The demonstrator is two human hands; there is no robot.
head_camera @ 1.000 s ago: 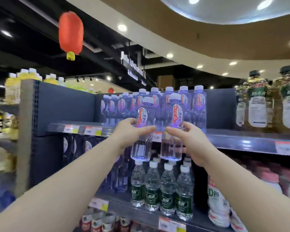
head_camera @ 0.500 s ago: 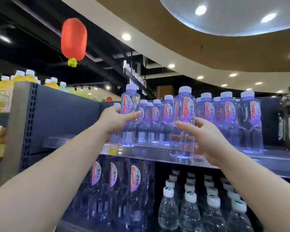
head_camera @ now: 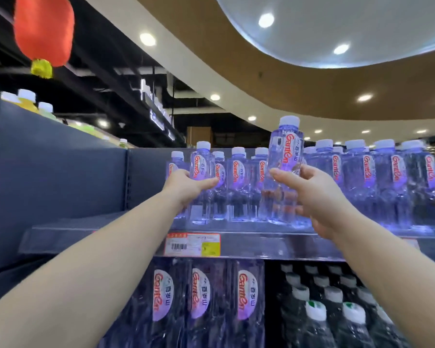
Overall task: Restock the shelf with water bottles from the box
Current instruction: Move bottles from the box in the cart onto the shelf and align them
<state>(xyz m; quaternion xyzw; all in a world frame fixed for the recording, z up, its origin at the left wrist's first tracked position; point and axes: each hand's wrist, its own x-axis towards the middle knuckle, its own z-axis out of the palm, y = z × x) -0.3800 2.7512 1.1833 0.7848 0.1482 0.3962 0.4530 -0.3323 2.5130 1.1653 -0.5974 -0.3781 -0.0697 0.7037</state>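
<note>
My left hand [head_camera: 186, 184] grips a clear water bottle [head_camera: 202, 167] with a red-lettered label and white cap; its base stands on the upper shelf [head_camera: 249, 244] at the left end of the bottle row. My right hand [head_camera: 309, 194] holds a second such bottle [head_camera: 284, 162] upright, raised slightly above its neighbours at the middle of the row. Several same-brand bottles [head_camera: 367, 177] fill the shelf to the right and behind. The box is not in view.
A grey shelf divider panel [head_camera: 60, 172] stands left, with bare shelf beside the row. Below are larger bottles of the same brand [head_camera: 201, 295] and green-labelled water bottles [head_camera: 317, 312]. A price tag [head_camera: 192, 244] sits on the shelf edge. A red lantern [head_camera: 44, 28] hangs above left.
Both hands have carried their bottles up from below the shelf edge onto the upper shelf. The left bottle came down among the row; the view moved closer and tilted upward.
</note>
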